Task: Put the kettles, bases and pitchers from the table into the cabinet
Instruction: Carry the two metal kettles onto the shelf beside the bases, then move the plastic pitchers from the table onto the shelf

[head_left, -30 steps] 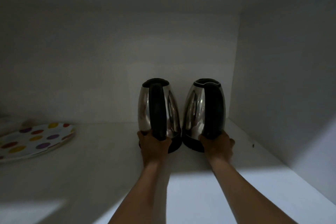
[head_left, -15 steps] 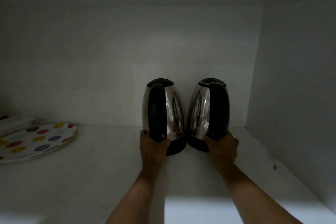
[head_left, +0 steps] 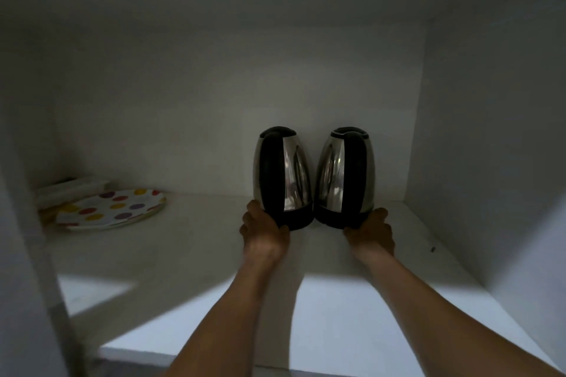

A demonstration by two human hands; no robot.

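left kettle (head_left: 283, 177): silver, black | right kettle (head_left: 344, 176): silver, black | plate (head_left: 111, 208): white, coloured dots | shelf (head_left: 183, 254): white

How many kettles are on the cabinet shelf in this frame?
2. The left kettle stands at the back of the shelf with the left hand at its base; the right kettle stands beside it, the right hand at its base.

Two kettles (head_left: 283, 176) (head_left: 344, 176) on cabinet shelf (head_left: 190, 248)

shelf (head_left: 190, 254) | two kettles (head_left: 283, 174) (head_left: 346, 177) upright | dotted plate (head_left: 113, 208) left
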